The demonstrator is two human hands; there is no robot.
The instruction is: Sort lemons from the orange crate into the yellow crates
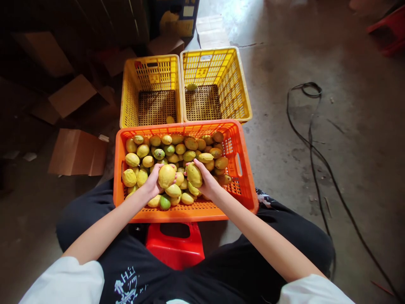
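An orange crate in front of my knees holds several yellow and green lemons. My left hand is closed around a large yellow lemon over the pile. My right hand grips another yellow lemon just beside it. Behind the orange crate stand two yellow crates side by side. The left yellow crate has one lemon at its near edge. The right yellow crate has one greenish lemon at its far side.
A red plastic stool sits between my legs under the orange crate. Cardboard boxes lie on the dark floor to the left. A black cable snakes over the concrete floor on the right. A red object is at the far top right.
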